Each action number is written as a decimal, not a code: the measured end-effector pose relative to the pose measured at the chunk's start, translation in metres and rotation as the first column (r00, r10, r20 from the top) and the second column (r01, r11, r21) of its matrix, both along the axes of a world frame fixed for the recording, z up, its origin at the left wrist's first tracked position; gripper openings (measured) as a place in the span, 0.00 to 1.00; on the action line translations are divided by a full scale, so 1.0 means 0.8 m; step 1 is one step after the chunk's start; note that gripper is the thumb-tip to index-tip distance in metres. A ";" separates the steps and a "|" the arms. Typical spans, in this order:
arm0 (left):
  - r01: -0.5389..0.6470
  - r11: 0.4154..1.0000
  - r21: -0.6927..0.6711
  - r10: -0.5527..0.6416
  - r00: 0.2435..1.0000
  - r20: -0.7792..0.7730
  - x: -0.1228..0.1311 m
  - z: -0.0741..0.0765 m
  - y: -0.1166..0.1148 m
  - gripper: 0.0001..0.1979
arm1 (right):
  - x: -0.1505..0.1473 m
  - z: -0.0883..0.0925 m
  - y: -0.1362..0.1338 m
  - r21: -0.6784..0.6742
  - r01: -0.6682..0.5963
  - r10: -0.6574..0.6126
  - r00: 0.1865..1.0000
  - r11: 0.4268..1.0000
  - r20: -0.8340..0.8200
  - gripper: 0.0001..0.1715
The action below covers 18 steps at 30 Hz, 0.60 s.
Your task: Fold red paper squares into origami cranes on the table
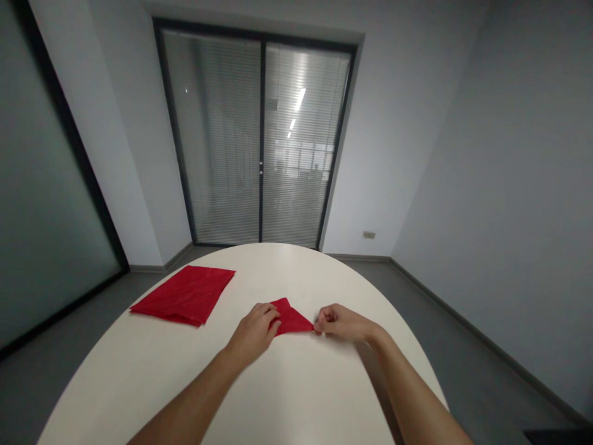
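Note:
A small folded red sheet (293,320), thin and creased, lies on the white table between my hands. Whether it is paper, cloth or plastic I cannot tell. My left hand (256,329) rests over its left end with curved fingers gripping it and covering that part. At the pointed right end, my right hand (340,322) pinches the tip between thumb and fingertips. The top of the red piece rises in a small peak next to my left fingers.
Several larger red sheets (188,293) lie in a flat stack on the left of the round white table (278,383). Beyond the far table edge are a glazed door with blinds (259,142) and grey walls. A wall socket (369,235) sits low at the back.

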State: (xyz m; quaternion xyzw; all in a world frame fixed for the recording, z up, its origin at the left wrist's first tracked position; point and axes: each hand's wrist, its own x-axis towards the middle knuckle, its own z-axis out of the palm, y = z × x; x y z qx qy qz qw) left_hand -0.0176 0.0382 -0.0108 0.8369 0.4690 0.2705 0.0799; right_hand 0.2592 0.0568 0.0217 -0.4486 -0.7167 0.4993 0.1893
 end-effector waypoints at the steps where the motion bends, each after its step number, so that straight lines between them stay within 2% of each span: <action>1: -0.002 1.000 0.005 0.002 1.000 0.004 0.000 0.000 -0.001 0.11 | -0.004 0.000 -0.001 0.017 0.028 -0.028 0.999 0.999 -0.016 0.13; 5: -0.003 1.000 0.013 0.003 1.000 0.007 0.001 0.002 -0.002 0.12 | -0.022 0.000 -0.006 0.033 0.088 -0.086 0.995 0.996 -0.049 0.16; 10: -0.012 1.000 -0.008 0.012 1.000 -0.007 0.001 0.001 -0.003 0.15 | -0.023 0.000 -0.009 -0.078 0.041 -0.046 0.997 0.996 -0.058 0.16; 12: -0.009 1.000 -0.010 0.008 1.000 -0.019 0.000 0.001 -0.003 0.15 | -0.017 0.001 -0.008 -0.082 0.036 -0.037 0.999 0.996 -0.007 0.14; 13: -0.003 1.000 -0.005 0.003 1.000 -0.027 0.000 0.001 -0.003 0.16 | -0.015 0.002 -0.008 -0.034 0.057 -0.055 0.997 0.998 0.046 0.12; 15: 0.014 1.000 0.016 -0.013 0.999 -0.051 0.000 0.003 -0.003 0.16 | -0.014 0.006 -0.008 0.174 0.129 -0.161 0.970 0.976 0.183 0.10; 16: 0.024 0.999 0.028 -0.022 0.998 -0.065 0.000 0.004 -0.004 0.16 | -0.017 0.009 -0.008 0.312 0.155 -0.233 0.944 0.937 0.233 0.09; 18: 0.047 0.998 0.050 -0.042 0.995 -0.088 0.001 0.008 -0.005 0.15 | -0.030 0.014 -0.011 0.555 0.154 -0.343 0.904 0.817 0.254 0.09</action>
